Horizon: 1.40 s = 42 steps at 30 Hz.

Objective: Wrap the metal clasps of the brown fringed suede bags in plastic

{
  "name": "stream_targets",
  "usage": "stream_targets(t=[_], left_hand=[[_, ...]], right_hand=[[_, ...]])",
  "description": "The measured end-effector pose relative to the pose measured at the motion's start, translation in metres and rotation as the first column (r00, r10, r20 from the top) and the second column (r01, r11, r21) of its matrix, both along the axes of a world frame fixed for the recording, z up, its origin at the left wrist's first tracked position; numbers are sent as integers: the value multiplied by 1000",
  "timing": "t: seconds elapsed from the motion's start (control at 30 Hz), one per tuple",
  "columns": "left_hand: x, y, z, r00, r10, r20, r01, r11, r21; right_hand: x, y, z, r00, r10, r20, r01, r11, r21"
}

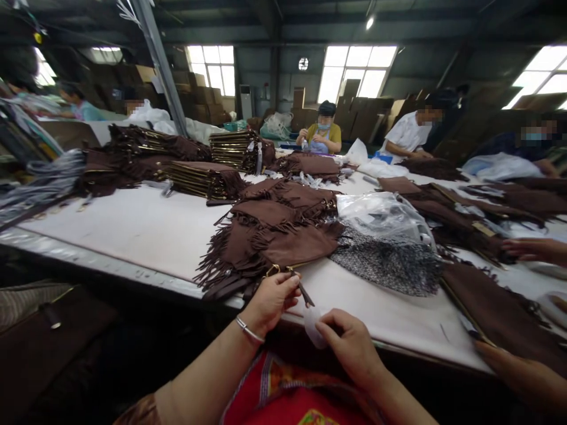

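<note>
A brown fringed bag lies on top of similar ones at the table's front edge, its gold zipper facing me. My left hand is closed in a pinch at the bag's gold hardware, on a narrow dark zipper pull that slants down to the right. My right hand pinches a small whitish, see-through piece of wrapping, just below the end of the pull. Whether the wrapping touches the pull I cannot tell.
Right of the bags lie clear plastic and speckled black-and-white material. Stacked bags with gold zippers stand behind. At the right, another person's hands hold a brown bag. Several co-workers sit around the white table.
</note>
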<state>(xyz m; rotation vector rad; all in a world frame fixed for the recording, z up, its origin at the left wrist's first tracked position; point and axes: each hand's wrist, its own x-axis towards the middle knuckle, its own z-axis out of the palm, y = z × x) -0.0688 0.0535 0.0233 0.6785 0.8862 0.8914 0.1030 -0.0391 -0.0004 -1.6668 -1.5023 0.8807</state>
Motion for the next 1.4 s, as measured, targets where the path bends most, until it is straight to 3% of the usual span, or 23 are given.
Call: stream_targets(t=[0.23, 0.57, 0.83, 1.4], left_hand=[[-1, -4, -2, 993, -9, -120, 19, 997, 76], [-10, -6, -12, 967, -90, -237, 99, 995, 27], [-12, -7, -11, 987, -59, -149, 60, 998, 4], [-10, -9, -14, 962, -54, -268, 61, 998, 20]], right_hand=[[0, -3, -1, 998, 39, 58, -42, 998, 55], [-1, -6, -6, 981, 94, 168, -130, 967, 219], [0, -9, -6, 983, 73, 168, -102, 980, 173], [1, -8, -7, 986, 59, 155, -93, 970, 224]])
